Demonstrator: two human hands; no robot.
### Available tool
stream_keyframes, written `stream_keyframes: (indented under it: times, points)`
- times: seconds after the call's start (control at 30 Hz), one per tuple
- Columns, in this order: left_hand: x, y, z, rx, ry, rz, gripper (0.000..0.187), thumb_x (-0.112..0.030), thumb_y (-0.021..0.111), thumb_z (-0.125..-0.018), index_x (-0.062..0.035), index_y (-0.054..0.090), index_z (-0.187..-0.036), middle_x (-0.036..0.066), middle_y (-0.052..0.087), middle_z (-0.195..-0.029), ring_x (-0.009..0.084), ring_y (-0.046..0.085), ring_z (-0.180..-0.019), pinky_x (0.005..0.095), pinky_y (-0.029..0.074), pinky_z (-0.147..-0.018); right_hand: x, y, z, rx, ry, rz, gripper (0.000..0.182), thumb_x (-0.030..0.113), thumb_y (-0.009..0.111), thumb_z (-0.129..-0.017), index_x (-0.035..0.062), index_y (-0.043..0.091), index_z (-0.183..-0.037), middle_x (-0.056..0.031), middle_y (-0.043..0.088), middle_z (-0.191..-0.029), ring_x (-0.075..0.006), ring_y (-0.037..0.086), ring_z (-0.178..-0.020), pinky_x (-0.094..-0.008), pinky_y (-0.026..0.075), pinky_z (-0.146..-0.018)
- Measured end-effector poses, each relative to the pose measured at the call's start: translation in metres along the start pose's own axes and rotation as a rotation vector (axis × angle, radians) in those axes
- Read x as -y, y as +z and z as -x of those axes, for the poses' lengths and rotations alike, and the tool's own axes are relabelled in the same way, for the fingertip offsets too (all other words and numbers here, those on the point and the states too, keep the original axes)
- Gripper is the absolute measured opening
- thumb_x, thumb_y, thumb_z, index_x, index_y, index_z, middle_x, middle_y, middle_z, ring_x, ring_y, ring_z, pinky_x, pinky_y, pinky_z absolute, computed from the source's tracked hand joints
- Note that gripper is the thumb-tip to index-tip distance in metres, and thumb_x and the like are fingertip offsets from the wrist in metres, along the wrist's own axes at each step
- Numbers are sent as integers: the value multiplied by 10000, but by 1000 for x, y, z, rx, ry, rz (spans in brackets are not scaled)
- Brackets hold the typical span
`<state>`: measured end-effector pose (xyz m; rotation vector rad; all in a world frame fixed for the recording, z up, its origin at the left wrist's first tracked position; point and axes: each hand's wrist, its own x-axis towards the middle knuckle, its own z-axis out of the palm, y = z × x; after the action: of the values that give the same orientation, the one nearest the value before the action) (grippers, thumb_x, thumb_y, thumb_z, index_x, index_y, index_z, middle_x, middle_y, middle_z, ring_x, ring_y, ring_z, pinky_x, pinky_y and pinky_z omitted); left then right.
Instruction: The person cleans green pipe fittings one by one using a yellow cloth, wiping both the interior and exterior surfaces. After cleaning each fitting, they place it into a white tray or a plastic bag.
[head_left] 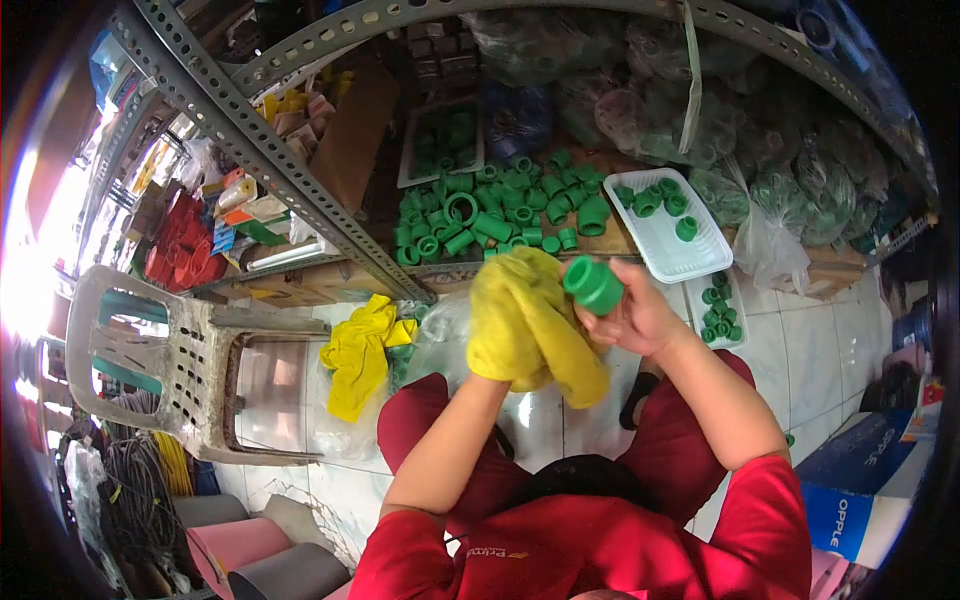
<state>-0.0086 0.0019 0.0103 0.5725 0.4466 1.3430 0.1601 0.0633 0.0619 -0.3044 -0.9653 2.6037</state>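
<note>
Head camera view: a person in a red shirt (620,540) and dark red trousers (710,425) holds both hands out in front of the body. The right hand (640,312) is closed around a green plastic pipe fitting (596,287), a short stepped cylinder held up at the middle of the scene, thumb and fingers on its right side. Just left of it, a bunched yellow cloth (520,320) covers the left hand, so I cannot tell how those fingers are set; only the left forearm (445,440) leading into the fabric shows. Whether cloth and fitting touch is unclear. Beyond them, a loose pile of green fittings (490,228) lies on a shelf, with a white plastic tray (690,255) to the right carrying several more at its far end. Near that tray, lower down, smaller green fittings (718,318) sit in another pale tray. On the far right, clear plastic bags (650,110) crowd the shelf behind a grey perforated metal frame (250,150). At left, a second yellow cloth (360,345) lies on the pale tiled floor (275,390), beside a grimy beige plastic chair (190,365). A blue and white box (850,490) stands near right.
</note>
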Motion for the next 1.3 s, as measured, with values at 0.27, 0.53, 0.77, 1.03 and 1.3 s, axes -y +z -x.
stream_keyframes:
  times: [0.27,0.53,0.77,1.03,1.3]
  points:
    - [2,14,3,-193,-37,15,362,-290,463,-878,-66,451,-1162,59,513,-1119,187,541,-951,325,455,-821,-7,13,-9,-202,-556,627,560,195,560,-827,46,278,-1286,-121,370,-1299,-201,329,-1214,-327,222,-1016]
    - [2,6,6,-162,-75,168,327,-262,491,-868,-97,465,-1149,61,526,-1071,153,547,-917,283,481,-746,-3,21,-3,-393,-652,1455,444,122,585,-773,56,416,-1178,-147,419,-1227,-289,395,-1146,-345,308,-957]
    - [29,-29,2,-287,211,-826,382,-209,554,-823,-76,452,-1167,61,507,-1113,212,502,-993,338,388,-874,1,9,-2,-488,-446,1274,317,188,599,-790,9,492,-1029,-82,566,-855,-175,570,-711,-271,449,-613]
    - [19,-13,-9,-33,265,-1027,251,-228,573,-761,-60,539,-944,81,554,-906,241,527,-838,335,425,-768,-6,13,-7,-534,-168,459,315,332,551,-837,33,472,-894,-31,524,-682,-77,492,-568,-204,411,-510]
    - [9,16,-6,-111,-90,-63,258,-245,528,-811,-21,521,-938,110,562,-834,231,552,-754,325,461,-698,-4,3,-7,-523,-82,506,244,280,542,-843,51,457,-838,-17,505,-644,-63,459,-508,-196,375,-454]
